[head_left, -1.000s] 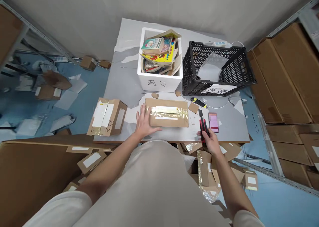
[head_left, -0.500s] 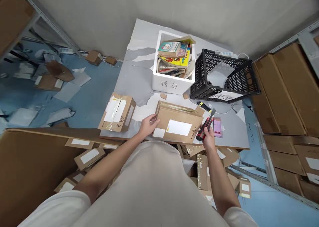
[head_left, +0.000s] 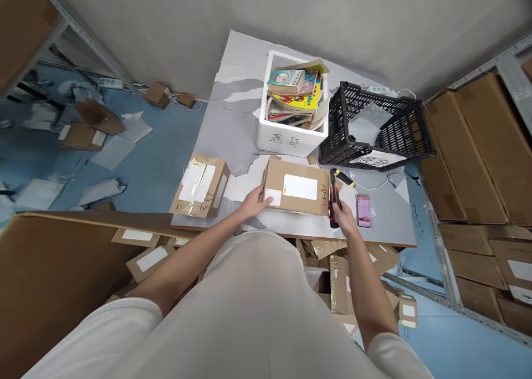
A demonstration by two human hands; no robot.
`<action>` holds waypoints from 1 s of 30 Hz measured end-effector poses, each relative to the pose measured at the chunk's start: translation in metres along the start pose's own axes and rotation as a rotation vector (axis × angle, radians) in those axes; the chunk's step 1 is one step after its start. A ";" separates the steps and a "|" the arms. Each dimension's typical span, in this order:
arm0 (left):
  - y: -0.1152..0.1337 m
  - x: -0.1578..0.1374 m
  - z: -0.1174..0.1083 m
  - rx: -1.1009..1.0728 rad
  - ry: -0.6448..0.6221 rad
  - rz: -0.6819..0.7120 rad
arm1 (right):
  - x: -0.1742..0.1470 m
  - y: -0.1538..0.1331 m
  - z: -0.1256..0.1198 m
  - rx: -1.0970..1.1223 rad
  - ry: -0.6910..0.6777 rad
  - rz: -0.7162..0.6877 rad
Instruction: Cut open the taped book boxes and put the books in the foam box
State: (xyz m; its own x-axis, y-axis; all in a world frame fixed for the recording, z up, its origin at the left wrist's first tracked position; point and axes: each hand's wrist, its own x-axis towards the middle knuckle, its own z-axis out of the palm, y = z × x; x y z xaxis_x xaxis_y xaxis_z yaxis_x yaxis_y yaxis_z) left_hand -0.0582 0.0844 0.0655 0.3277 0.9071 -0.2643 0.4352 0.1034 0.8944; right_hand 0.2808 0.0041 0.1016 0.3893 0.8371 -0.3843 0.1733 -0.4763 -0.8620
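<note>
A flat cardboard box [head_left: 305,199] with white labels and handwriting lies near the front of the table. At its left end my left hand [head_left: 254,203] grips it, thumb on top and fingers along the side. My right hand [head_left: 344,217] is closed around a red and black utility knife [head_left: 333,207], held against the box's right end. Just beyond the knife lies a yellow and black cutter [head_left: 343,177]. A phone [head_left: 364,210] rests on the table to the right of my right hand. To the left of my left hand stands a taped cardboard box [head_left: 201,186].
Behind the flat box stands a white foam box [head_left: 291,142] full of books [head_left: 296,99]. A black plastic crate [head_left: 338,141] sits to its right. Many cardboard parcels [head_left: 338,285] lie below the table's front edge. Shelves with cartons [head_left: 477,152] flank the right side.
The flat box has tipped from a tilt, its taped edge up, to lie with the labelled face upward. My left thumb has moved onto its top. The utility knife has turned more upright.
</note>
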 end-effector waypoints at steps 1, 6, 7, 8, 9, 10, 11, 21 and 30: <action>-0.009 -0.008 0.004 -0.021 -0.018 0.009 | -0.007 0.009 0.000 0.037 -0.005 0.037; -0.047 -0.030 0.031 -0.103 -0.012 -0.091 | -0.033 0.050 0.019 0.287 0.070 0.048; -0.049 -0.030 0.035 -0.123 0.011 -0.115 | -0.035 0.054 0.023 0.308 0.088 0.031; -0.049 -0.029 0.037 -0.140 0.033 -0.126 | -0.035 0.057 0.025 0.317 0.102 0.018; -0.047 -0.028 0.038 -0.145 0.053 -0.123 | -0.036 0.057 0.026 0.319 0.109 0.009; -0.043 -0.027 0.036 -0.136 0.075 -0.103 | -0.036 0.056 0.026 0.316 0.113 0.000; -0.036 -0.028 0.032 -0.109 0.100 -0.071 | -0.037 0.053 0.023 0.310 0.114 -0.012; 0.032 -0.027 0.017 0.265 0.233 0.031 | -0.008 0.006 -0.010 -0.070 0.144 -0.227; 0.021 -0.041 0.041 0.591 0.138 0.844 | -0.025 -0.063 0.009 -0.781 -0.055 -0.508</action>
State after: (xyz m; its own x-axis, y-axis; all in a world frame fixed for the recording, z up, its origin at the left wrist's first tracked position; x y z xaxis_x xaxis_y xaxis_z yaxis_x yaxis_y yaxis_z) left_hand -0.0279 0.0321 0.0805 0.6342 0.6341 0.4425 0.4623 -0.7697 0.4403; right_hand 0.2524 0.0151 0.1624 0.0601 0.9967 -0.0541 0.8781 -0.0786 -0.4720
